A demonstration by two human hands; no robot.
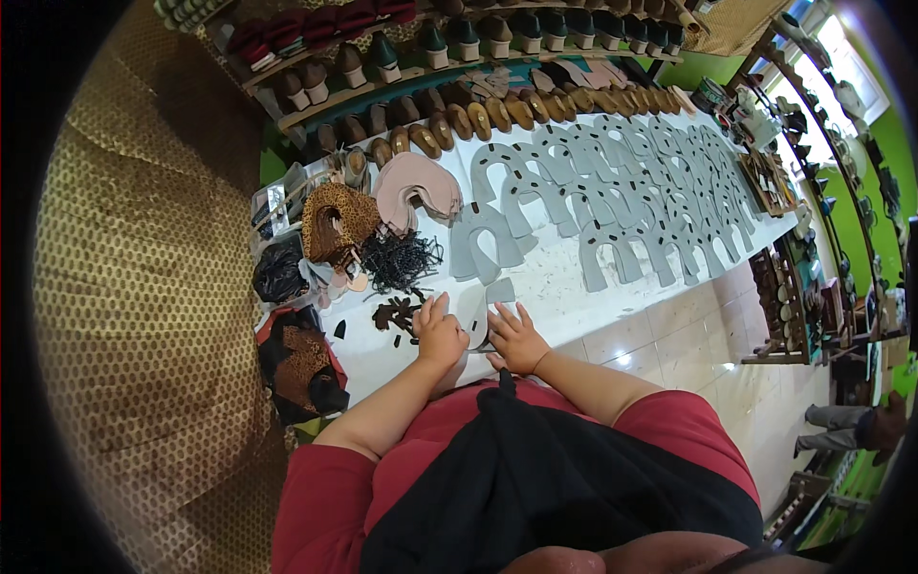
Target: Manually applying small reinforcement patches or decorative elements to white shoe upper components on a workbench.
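Right in front of me, at the table's near edge, lies a grey U-shaped shoe upper piece [469,309] with a small dark patch on it. My left hand [441,337] rests at its left side, fingers stretched forward and apart. On the other side my right hand [517,341] lies flat with its fingers spread, its fingertips by the piece's right end. Just left of my left hand is a small heap of dark brown patches [394,316]. Behind that sits a tangle of black strips [402,262].
Many grey U-shaped pieces [612,196] with dark patches cover the white table [559,311]. Pink pieces [406,187] and a leopard-print piece [337,222] are stacked at the left. Brown shoes [478,119] line the back; a shoe rack [784,306] stands right.
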